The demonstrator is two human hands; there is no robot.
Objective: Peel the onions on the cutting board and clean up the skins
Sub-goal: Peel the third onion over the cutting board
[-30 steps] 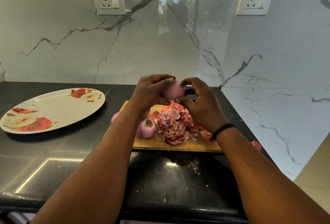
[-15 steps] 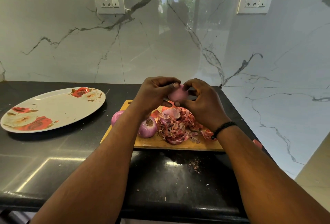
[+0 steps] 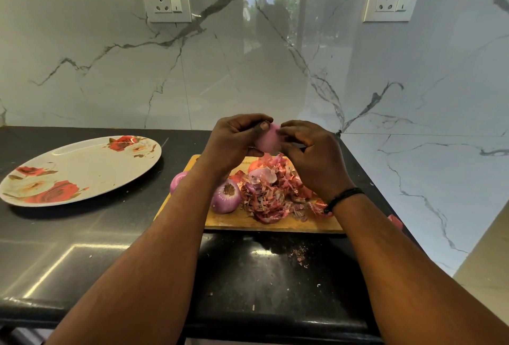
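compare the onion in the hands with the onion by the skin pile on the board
The held onion is pale pink and smooth, gripped above the cutting board by the left hand and right hand. The board onion is darker purple, streaked, and rests free beside the skin pile, its cut end up. Both are small, round red onions.

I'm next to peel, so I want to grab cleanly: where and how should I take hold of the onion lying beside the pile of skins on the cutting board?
Grip the onion across its round middle, coming from above. Its cut end faces up toward the camera, so the smooth sides are free to hold. The skins crowd its right and the left forearm crosses its left, so a sideways approach is awkward.
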